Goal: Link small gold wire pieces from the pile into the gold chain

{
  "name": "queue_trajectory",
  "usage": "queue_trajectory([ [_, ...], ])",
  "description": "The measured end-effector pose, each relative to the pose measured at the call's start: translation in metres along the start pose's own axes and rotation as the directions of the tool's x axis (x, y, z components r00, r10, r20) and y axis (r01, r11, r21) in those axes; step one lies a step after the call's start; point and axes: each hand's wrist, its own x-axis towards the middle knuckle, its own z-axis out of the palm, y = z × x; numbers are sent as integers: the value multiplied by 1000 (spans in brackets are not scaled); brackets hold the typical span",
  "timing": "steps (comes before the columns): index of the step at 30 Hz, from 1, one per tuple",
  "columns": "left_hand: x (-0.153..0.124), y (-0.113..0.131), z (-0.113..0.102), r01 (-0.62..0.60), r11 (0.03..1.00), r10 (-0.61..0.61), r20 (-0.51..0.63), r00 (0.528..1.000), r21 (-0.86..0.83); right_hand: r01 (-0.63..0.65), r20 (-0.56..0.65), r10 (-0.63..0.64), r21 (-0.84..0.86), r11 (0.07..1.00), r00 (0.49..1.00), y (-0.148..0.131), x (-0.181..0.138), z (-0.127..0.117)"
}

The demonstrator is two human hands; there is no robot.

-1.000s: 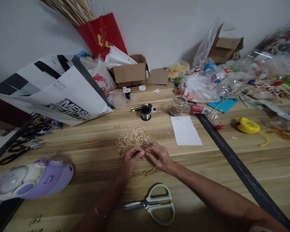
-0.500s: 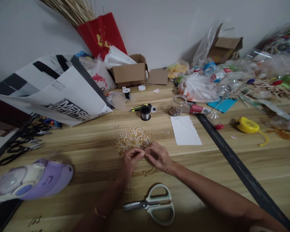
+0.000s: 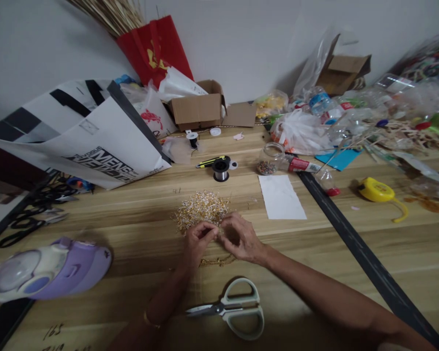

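A pile of small gold and silver pins (image 3: 201,208) lies on the wooden table (image 3: 131,234). My left hand (image 3: 197,243) and my right hand (image 3: 241,238) meet fingertip to fingertip at the pile's near edge, pinching something tiny that I cannot make out. A gold chain-like string (image 3: 216,262) trails on the table under and between both hands. Pale green scissors (image 3: 234,308) lie shut just in front of my forearms.
A purple and white device (image 3: 47,269) sits at the left, black scissors (image 3: 25,222) beyond it. A white paper sheet (image 3: 281,197), wire spool (image 3: 220,170), bead jar (image 3: 269,160), yellow tape measure (image 3: 376,190), a large white bag (image 3: 88,136) and boxes crowd the back.
My hands stay at the pile's edge; the fingers have shifted slightly, the right fingers curling closer to the left. Nothing else has moved.
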Motion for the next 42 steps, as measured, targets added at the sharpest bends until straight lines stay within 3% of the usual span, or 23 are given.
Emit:
queue_trajectory([
  [35, 4, -3, -3, -84, 984, 83, 14, 996, 160, -97, 52, 95, 53, 994, 994, 7, -1, 1],
  [42, 5, -6, -5, -67, 987, 73, -34, 997, 145, -223, 38, 220, 123, 967, 975, 7, 1, -2],
])
